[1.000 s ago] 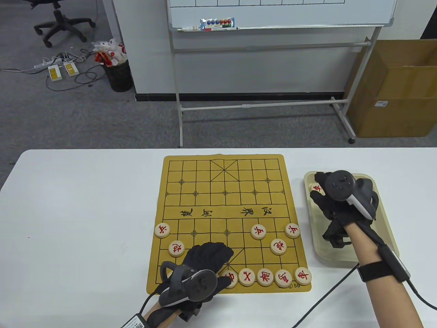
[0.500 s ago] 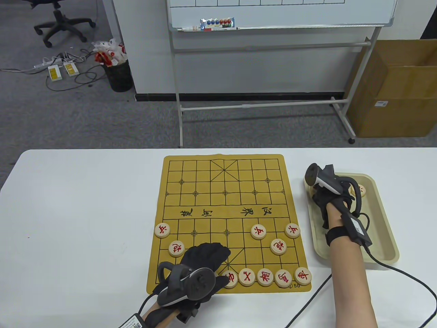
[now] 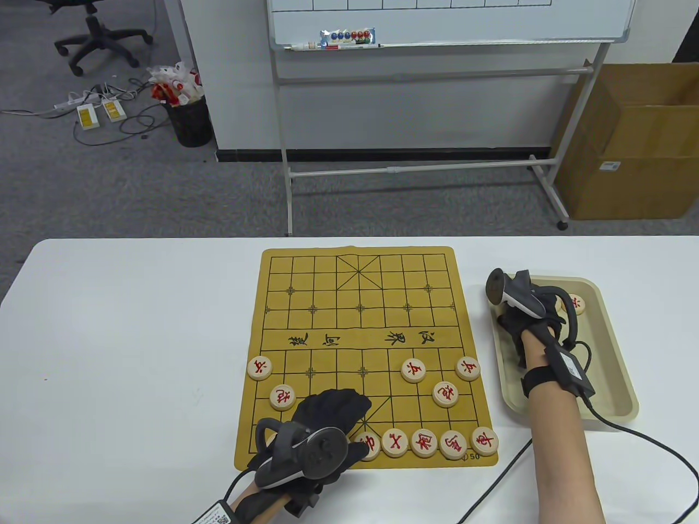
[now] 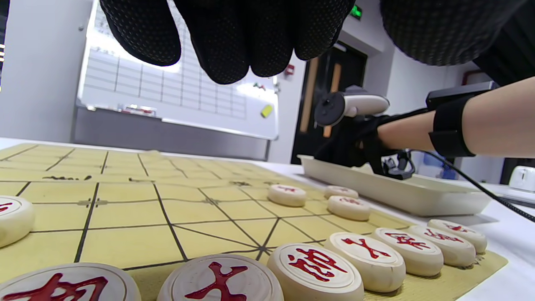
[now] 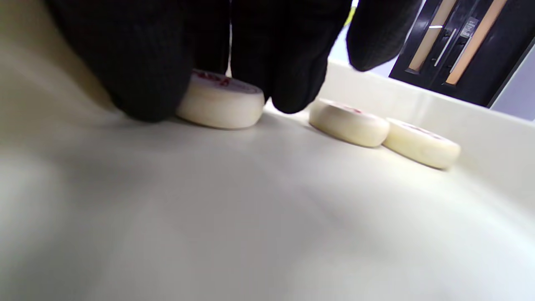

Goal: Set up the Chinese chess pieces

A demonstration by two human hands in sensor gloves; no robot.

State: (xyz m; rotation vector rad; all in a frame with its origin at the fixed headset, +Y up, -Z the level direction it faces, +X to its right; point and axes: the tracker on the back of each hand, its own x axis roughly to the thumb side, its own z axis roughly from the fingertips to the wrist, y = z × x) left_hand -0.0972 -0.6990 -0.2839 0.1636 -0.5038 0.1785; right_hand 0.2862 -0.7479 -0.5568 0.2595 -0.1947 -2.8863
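Observation:
A yellow chess board (image 3: 360, 327) lies mid-table with several red-lettered round pieces on its near half, including a row along the near edge (image 3: 424, 442). My left hand (image 3: 333, 409) hovers over the left part of that row. Its fingers (image 4: 234, 42) hang loosely above the board and hold nothing. My right hand (image 3: 527, 319) reaches into the far left corner of the beige tray (image 3: 617, 382). There its thumb and fingers pinch a chess piece (image 5: 219, 104) that lies on the tray floor. Two more pieces (image 5: 349, 124) (image 5: 420, 143) lie beside it.
The white table (image 3: 136, 327) carries the board and the tray. A cable (image 3: 491, 491) runs from my right wrist across the table's near right. Beyond the far edge stand a whiteboard frame (image 3: 415, 169) and a cardboard box (image 3: 633, 142).
My right hand turned over and moved to the tray's far left corner, fingers down on a piece; another piece at the tray's far side became visible. The left hand barely moved.

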